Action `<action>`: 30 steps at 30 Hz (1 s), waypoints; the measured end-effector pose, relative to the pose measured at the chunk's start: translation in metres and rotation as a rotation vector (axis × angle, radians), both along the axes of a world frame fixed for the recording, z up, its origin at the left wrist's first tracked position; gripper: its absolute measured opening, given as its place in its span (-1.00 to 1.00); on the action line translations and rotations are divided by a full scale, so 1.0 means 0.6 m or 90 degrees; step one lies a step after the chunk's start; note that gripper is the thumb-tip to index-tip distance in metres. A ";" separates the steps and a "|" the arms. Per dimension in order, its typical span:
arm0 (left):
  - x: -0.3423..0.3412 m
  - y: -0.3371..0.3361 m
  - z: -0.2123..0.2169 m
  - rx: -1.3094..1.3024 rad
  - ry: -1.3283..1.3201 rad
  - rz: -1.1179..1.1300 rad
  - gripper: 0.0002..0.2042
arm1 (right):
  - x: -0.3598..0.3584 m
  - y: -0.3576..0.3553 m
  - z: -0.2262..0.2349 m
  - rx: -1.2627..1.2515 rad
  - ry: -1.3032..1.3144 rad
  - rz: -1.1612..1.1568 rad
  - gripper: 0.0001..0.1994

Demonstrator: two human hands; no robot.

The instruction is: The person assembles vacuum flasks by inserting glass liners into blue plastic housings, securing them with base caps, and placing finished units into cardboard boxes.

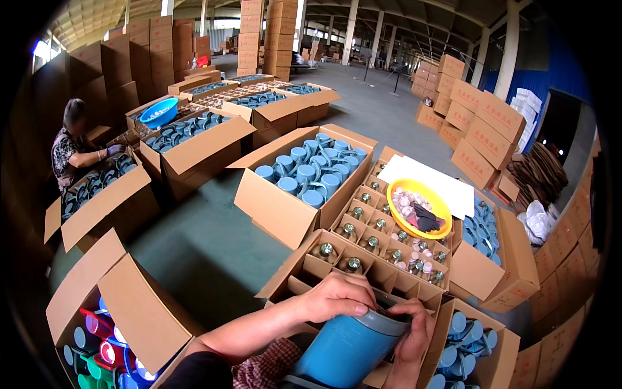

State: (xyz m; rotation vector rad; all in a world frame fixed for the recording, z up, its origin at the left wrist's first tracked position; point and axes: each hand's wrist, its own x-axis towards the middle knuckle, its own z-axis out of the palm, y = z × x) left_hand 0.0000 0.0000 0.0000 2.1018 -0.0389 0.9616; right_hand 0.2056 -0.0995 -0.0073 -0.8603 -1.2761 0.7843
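Observation:
A blue cylindrical thermos casing leans in front of me, its grey-rimmed end up. My left hand lies over the far left of that rim, fingers bent and pinched at the edge. My right hand wraps the rim's right side, with fingers curled over it. What lies inside the casing is mostly hidden by my fingers. Just beyond my hands stands a divided carton with glass flask liners in some cells.
A yellow basin with small pale caps and dark cloth rests on the divided cartons beside a white board. Open boxes of blue casings surround me. Coloured casings fill a box at lower left. Another person works at far left.

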 end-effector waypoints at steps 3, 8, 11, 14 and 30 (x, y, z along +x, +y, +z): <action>0.038 -0.026 0.075 0.039 0.054 0.116 -0.76 | 0.068 0.050 0.001 0.026 0.116 0.167 -0.46; 0.094 -0.102 0.097 0.298 0.118 0.369 -0.75 | 0.026 0.103 -0.075 0.036 0.419 0.221 -0.63; 0.026 -0.030 0.033 0.061 -0.053 0.074 -0.74 | 0.018 0.039 -0.009 -0.049 0.094 0.110 -0.65; 0.000 -0.020 -0.006 -0.150 -0.143 0.009 -0.82 | -0.025 0.000 0.025 -0.059 -0.049 -0.068 -0.64; 0.009 -0.069 0.058 -0.082 -0.096 -0.019 -0.71 | 0.000 -0.030 0.044 -0.037 0.083 0.086 -0.76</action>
